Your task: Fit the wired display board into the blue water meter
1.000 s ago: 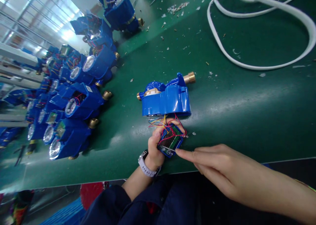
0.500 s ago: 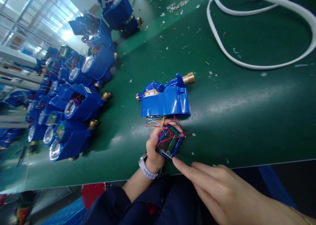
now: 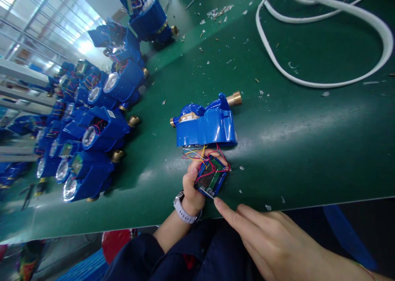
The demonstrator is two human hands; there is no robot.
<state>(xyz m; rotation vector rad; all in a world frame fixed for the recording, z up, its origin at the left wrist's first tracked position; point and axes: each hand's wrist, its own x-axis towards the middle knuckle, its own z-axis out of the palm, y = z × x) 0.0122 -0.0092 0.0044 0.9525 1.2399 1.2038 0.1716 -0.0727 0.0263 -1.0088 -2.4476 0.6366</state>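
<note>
— Hands first: what is each doing?
— On the left, the left hand (image 3: 191, 186) grips a small circuit board (image 3: 212, 177) between thumb and fingers. The right hand (image 3: 271, 240) holds nothing; its fingers are loosely stretched and its forefinger points at the board's near corner.
— And beyond them?
— Coloured wires (image 3: 197, 152) run from the board into a blue meter (image 3: 206, 126) lying on the green surface (image 3: 308, 149), just past the left hand. More meters (image 3: 92, 141) crowd well to its left.

A watch (image 3: 182, 207) with a pale strap and a shiny case sits just behind the left hand (image 3: 191, 186). A dark blue sleeve (image 3: 138, 256) covers that arm. The wrist behind the right hand (image 3: 271, 242) is blurry and may wear a thin coloured band (image 3: 365, 268).
</note>
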